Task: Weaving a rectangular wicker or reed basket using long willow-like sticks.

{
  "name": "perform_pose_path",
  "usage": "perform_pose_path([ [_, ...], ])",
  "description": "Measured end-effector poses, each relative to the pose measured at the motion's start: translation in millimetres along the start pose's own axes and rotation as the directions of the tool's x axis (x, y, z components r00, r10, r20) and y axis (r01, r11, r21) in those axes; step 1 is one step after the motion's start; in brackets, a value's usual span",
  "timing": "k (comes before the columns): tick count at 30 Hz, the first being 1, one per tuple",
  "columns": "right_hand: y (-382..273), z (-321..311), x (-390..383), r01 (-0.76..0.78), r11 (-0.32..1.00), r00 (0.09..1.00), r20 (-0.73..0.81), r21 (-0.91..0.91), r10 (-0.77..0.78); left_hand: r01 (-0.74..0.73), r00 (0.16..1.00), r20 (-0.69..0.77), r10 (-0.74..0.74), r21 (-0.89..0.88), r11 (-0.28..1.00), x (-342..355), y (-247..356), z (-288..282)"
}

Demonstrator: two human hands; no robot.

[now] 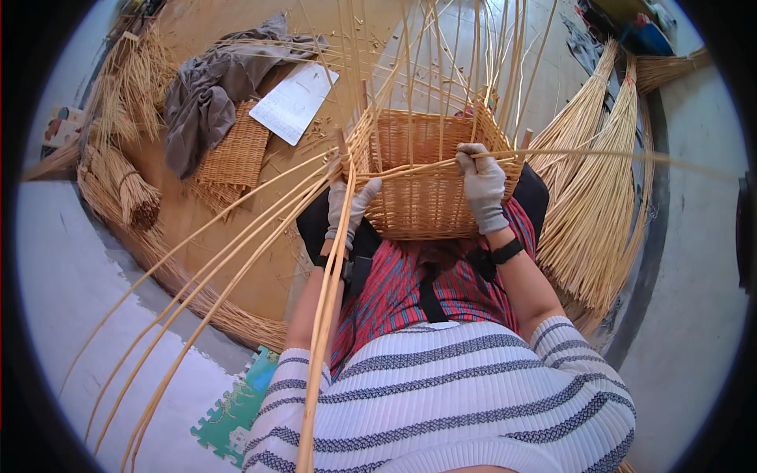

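A half-woven wicker basket (418, 213) rests on my lap, with tall upright stakes (410, 55) rising from its far side. My left hand (349, 206), in a pale grey glove, is closed around the basket's near left corner; some of its fingers are hidden. Beside it stands a short wooden peg (342, 142). My gloved right hand (482, 185) pinches a willow rod (568, 151) at the near rim. That rod's free end runs far right and blurs. Several long rods (229, 236) fan out from the left corner, some passing over my left forearm.
Bundles of willow rods (599, 197) lean at the right; more bundles (126, 189) lie left. A grey cloth (217, 87), a woven wicker panel (233, 154) and a white sheet (296, 102) lie on the brown floor board. A green foam mat (236, 406) is lower left.
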State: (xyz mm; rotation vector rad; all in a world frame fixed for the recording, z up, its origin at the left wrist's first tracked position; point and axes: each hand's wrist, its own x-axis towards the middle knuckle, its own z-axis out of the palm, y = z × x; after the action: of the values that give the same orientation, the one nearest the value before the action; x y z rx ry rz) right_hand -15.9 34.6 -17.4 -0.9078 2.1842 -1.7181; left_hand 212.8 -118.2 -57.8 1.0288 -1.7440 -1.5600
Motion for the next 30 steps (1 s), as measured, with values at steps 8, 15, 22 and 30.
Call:
perform_pose_path([
  [8, -49.2, -7.7, -28.6, 0.057, 0.987, 0.998, 0.016, 0.149, -0.06, 0.014, 0.986, -0.163, 0.03, 0.26, 0.966, 5.0, -10.4, 15.8],
  [15, -113.2, 36.6, 32.0, 0.323, 0.946, 0.939, 0.126, -0.014, -0.319, 0.075, 0.956, -0.292, -0.033, 0.136, 0.988, 4.6, -2.8, 23.1],
  [22, -131.9, 148.4, 147.8, 0.373, 0.87, 0.922, 0.237, -0.322, -0.307, 0.138, 0.938, -0.204, -0.28, -0.521, 0.842, 12.6, 21.1, 31.1],
  [30, -102.7, 49.1, 36.5, 0.115, 0.935, 0.804, 0.584, -0.335, 0.11, 0.163, 0.968, -0.11, -0.224, -0.403, 0.901, 11.6, 1.9, 19.1],
])
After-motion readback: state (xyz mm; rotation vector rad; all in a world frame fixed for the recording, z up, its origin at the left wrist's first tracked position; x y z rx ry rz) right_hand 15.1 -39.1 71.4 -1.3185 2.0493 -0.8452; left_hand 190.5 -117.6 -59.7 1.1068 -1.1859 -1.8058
